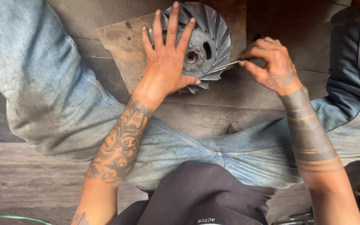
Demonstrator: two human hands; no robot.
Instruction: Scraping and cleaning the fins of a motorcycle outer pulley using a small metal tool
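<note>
Wide view first: the worn metal plate lies on the wooden floor between the knees, and on it sits the finned fan wheel. The left hand presses flat on it, fingers spread, good for stopping any spin. The right hand pinches a thin metal tool, probably a pick, its tip at a fin; short, light strokes look wisest here.
</note>
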